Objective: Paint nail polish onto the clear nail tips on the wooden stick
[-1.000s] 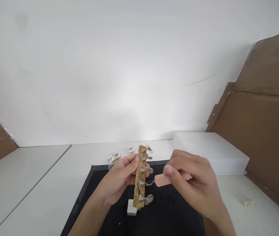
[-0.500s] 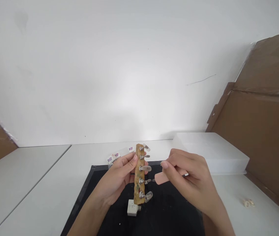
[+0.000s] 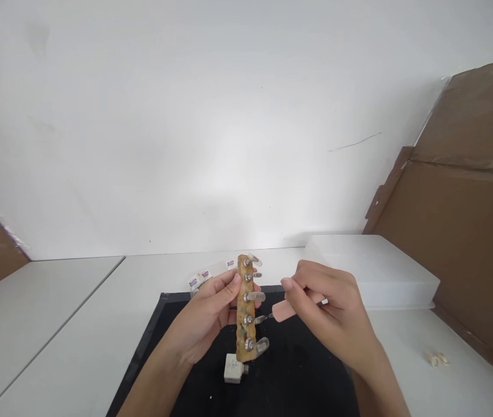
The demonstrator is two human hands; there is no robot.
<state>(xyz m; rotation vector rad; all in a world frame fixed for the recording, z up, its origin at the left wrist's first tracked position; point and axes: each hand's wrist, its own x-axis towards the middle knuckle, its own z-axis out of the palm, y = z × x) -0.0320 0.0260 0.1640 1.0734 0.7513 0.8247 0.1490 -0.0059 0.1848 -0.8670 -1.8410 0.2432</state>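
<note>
A narrow tan strip (image 3: 241, 318) stands roughly upright in my left hand (image 3: 205, 315), the thumb pressed on its left edge. Metal studs run down the strip, and several clear nail tips (image 3: 255, 296) stick out from them to the right. My right hand (image 3: 328, 307) is closed around a pink-handled brush (image 3: 283, 311). The brush's thin tip points left and is at the second nail tip from the bottom; whether it touches is too small to tell. Below the strip, a white square bottle (image 3: 233, 369) lies on the black mat (image 3: 298, 376).
Small white labelled boxes (image 3: 199, 278) are behind my left hand. A translucent white box (image 3: 398, 269) sits at the back right, beside a brown cardboard panel (image 3: 467, 231). Small pale rings (image 3: 436, 359) lie on the white table (image 3: 68, 324) at the right.
The strip has turned slightly and shifted a little left. My right hand has moved slightly left and up with the brush, whose tip is still at the same nail tip.
</note>
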